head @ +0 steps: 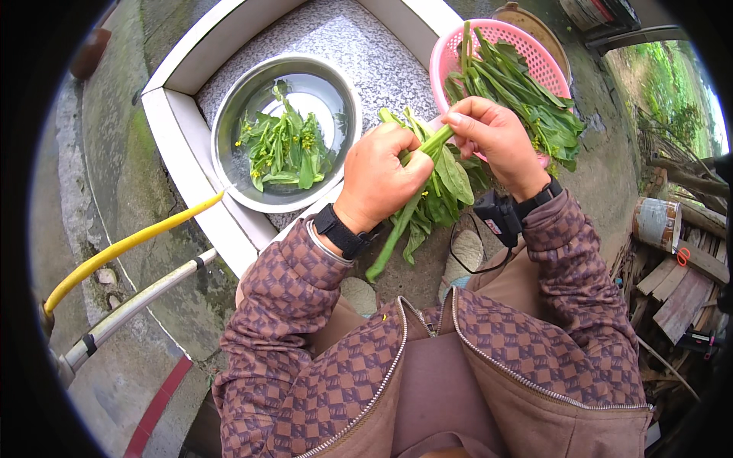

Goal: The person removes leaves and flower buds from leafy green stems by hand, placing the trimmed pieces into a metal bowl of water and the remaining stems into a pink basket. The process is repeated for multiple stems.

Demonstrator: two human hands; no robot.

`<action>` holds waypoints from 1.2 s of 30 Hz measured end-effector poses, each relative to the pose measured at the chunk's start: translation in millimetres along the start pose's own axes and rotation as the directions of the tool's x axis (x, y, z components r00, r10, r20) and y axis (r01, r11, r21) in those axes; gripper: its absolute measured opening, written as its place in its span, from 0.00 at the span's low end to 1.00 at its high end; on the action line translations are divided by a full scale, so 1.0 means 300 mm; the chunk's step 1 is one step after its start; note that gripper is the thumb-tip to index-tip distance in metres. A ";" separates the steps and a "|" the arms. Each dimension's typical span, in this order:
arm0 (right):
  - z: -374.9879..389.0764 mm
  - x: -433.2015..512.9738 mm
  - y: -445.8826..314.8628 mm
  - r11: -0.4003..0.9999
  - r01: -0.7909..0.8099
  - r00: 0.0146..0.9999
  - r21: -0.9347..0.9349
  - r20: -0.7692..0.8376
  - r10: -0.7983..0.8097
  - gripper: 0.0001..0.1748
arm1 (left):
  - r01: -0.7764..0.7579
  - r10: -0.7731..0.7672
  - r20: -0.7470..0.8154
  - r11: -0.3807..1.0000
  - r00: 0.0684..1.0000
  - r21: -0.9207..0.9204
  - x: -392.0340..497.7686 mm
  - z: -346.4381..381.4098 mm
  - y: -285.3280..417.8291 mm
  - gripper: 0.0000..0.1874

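Observation:
My left hand (381, 174) is closed in a fist around the stalk of a leafy flowering green (438, 143), whose leaves hang below over the ground between my feet. At the stalk's cut end, my right hand (495, 137) pinches with thumb and fingers. Left of my hands, a steel basin (223, 166) of water holds leafy greens with yellow flowers (289, 146). Behind my right hand, a pink perforated plastic basket (529, 43) is heaped with long-stemmed greens (515, 86), some leaves hanging over its rim.
The basin stands inside a white-walled sink (174, 123) with a speckled stone floor (372, 63). From the left, a yellow hose (131, 232) reaches the basin, above a metal pipe (137, 303). Stacked wood (684, 297), a rusty can (655, 223) and orange-handled scissors (683, 256) are at right.

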State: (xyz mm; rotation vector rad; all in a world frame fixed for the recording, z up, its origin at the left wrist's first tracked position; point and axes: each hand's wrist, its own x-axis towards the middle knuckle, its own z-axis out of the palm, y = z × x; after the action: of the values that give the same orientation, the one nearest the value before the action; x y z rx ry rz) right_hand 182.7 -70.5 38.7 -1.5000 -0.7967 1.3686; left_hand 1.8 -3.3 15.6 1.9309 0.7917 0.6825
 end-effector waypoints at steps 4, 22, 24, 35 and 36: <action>-0.006 -0.002 -0.008 0.999 -0.005 0.992 0.049 0.126 -0.002 0.11 | -0.133 0.133 -0.072 0.991 0.988 0.016 -0.009 -0.003 0.009 0.02; 0.017 -0.007 -0.034 0.975 -0.074 0.997 -0.208 0.002 0.076 0.12 | 0.273 -0.184 0.250 0.880 0.951 -0.390 0.079 -0.129 -0.089 0.12; 0.047 -0.002 -0.026 0.974 -0.087 0.995 -0.209 0.024 0.094 0.14 | 0.253 -0.151 0.296 0.904 0.943 -0.345 0.059 -0.083 -0.062 0.14; 0.076 0.005 0.008 0.993 -0.037 0.995 -0.115 0.090 0.047 0.14 | 0.218 -0.131 0.317 0.942 0.939 -0.255 0.027 -0.014 -0.047 0.13; 0.076 0.004 0.010 0.994 -0.052 0.994 -0.099 0.092 0.062 0.13 | 0.208 -0.125 0.304 0.944 0.944 -0.257 0.025 -0.009 -0.039 0.12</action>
State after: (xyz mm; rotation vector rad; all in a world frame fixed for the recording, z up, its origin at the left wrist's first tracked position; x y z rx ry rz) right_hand 160.1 -65.8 36.5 -1.5518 -0.8971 1.4714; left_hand 1.6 8.2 7.5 1.6289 0.6297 0.3784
